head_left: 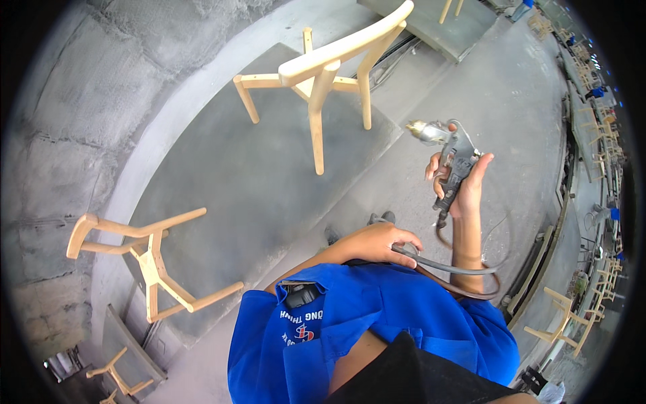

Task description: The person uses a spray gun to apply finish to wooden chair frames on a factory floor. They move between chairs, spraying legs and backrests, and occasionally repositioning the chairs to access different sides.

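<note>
1. Gripping a dark-and-silver spray gun [461, 165], the right hand [469, 192] is raised out in front; its fingers wrap the handle, the thumb standing up along the side; the nozzle points forward and to the left, well apart from any chair.
2. At the waist, the left hand [390, 246] curls around a grey hose [447, 267]; a brown hose [481, 294] loops close by, beneath the right forearm.
3. Ahead, a pale wooden chair [340, 50] stands on the grey table [222, 155]; a second wooden chair [153, 262] is farther left, nearer the rough wall [84, 121].
4. Over the chest sits a blue shirt [390, 306]; a small black device [301, 295] pokes from its pocket; more chairs [562, 320] fill the far right.
</note>
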`<control>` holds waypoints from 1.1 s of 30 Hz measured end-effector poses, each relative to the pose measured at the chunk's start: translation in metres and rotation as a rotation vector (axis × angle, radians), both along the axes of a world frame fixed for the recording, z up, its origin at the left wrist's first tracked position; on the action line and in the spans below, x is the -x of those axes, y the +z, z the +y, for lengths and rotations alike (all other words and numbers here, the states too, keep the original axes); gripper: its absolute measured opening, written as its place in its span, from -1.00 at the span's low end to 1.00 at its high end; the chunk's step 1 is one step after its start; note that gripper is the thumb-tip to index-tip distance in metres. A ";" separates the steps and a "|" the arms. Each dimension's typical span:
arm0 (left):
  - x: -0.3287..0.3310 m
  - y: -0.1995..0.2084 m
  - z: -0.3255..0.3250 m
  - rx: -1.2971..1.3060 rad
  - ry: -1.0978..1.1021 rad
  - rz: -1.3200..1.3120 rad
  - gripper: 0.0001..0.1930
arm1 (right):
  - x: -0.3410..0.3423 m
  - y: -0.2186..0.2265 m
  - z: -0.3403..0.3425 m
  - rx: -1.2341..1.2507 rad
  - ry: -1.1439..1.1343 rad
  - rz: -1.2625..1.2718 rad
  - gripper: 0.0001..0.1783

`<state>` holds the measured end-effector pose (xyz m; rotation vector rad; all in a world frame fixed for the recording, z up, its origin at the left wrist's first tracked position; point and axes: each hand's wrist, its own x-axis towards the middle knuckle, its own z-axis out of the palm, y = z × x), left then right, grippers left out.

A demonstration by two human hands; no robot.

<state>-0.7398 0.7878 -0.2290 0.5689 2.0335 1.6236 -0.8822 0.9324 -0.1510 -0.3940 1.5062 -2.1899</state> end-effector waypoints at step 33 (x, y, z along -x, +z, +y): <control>0.089 0.025 -0.198 -0.033 1.445 0.611 -0.42 | -0.001 -0.087 0.040 -0.563 -0.175 0.412 -0.25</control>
